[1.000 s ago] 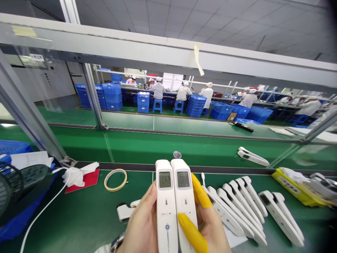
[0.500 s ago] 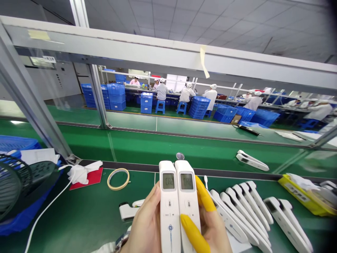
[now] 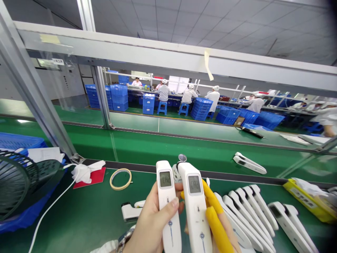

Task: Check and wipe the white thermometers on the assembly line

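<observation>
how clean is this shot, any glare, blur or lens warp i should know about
Head view: wide-angle warp bows the overhead beam and darkens the right corners; even overhead light, soft shadows; both thermometer displays in the left hand and right hand show digits, too small to read surely; glare patch on the belt at left; far workers look soft.

Two thermometers up side by side, screens lit. The left thermometer (image 3: 167,203), in the left hand (image 3: 154,225), shows grey characters on its display that look like "CA2", though the first letters are blurry. The right thermometer (image 3: 195,207), in the right hand (image 3: 216,225), shows much the same, roughly "CA3"; the last figure is hard to make out. Each body carries small printed symbols below the screen, too small to read. At ten o'clock, a white label (image 3: 58,62) on the frame is illegible.
</observation>
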Demonstrator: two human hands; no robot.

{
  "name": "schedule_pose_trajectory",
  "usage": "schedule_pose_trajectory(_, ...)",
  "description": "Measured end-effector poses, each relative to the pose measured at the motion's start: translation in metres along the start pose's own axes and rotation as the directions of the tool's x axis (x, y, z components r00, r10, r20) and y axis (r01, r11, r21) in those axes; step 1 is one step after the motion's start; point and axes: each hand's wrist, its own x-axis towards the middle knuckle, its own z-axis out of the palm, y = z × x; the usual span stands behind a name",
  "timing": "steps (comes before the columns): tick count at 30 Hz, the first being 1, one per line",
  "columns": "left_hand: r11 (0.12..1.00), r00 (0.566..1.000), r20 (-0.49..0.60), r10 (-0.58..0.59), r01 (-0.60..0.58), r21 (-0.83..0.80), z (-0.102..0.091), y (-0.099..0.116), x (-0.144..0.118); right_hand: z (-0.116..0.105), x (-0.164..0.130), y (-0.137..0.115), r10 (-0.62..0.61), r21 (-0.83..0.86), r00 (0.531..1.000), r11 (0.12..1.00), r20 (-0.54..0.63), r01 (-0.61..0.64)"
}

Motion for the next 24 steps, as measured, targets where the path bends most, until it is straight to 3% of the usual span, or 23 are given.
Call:
schedule_pose_trajectory(3, 0.999, 0.993, -0.113, -0.02, 0.024, 0.037, 0.002, 0.001, 0.001, 0.004, 0.0, -0.007, 0.104, 0.082, 0.994, 0.991, -0.038, -0.101)
schedule_pose_trajectory(6, 0.998, 0.974, -0.222, -0.043, 0.051, 0.033, 0.003, 0.004, 0.002, 0.01, -0.002, -0.016, 0.213, 0.184, 0.965, 0.966, -0.154, -0.184)
schedule_pose_trajectory(9, 0.99, 0.976, -0.176, -0.13, 0.116, -0.085, 0.003, 0.007, 0.005, 0.013, -0.004, -0.022, 0.296, 0.241, 0.922, 0.941, -0.251, -0.236)
schedule_pose_trajectory(11, 0.978, 0.977, -0.143, -0.158, 0.135, -0.16, 0.003, 0.008, 0.006, 0.013, -0.003, -0.023, 0.312, 0.268, 0.919, 0.931, -0.24, -0.246)
schedule_pose_trajectory(13, 0.97, 0.978, -0.137, -0.157, 0.127, -0.205, 0.004, 0.008, 0.005, 0.012, 0.002, -0.022, 0.228, 0.266, 0.96, 0.947, -0.164, -0.18)
schedule_pose_trajectory(15, 0.964, 0.983, -0.093, -0.161, 0.137, -0.227, 0.006, 0.008, 0.004, 0.013, 0.007, -0.021, 0.068, 0.231, 0.996, 0.972, -0.061, -0.052)
schedule_pose_trajectory(17, 0.964, 0.988, -0.035, -0.149, 0.138, -0.225, 0.007, 0.008, 0.004, 0.013, 0.012, -0.02, -0.025, 0.2, 0.999, 0.98, 0.026, 0.019)
schedule_pose_trajectory(21, 0.978, 0.994, -0.055, -0.095, 0.083, -0.189, 0.009, 0.01, 0.003, 0.007, 0.014, -0.012, 0.014, 0.131, 0.999, 0.991, 0.051, -0.021)
schedule_pose_trajectory(24, 0.986, 0.99, -0.091, -0.104, 0.09, -0.144, 0.008, 0.009, 0.003, -0.006, 0.011, 0.002, -0.048, 0.004, 0.998, 0.999, 0.037, 0.047)
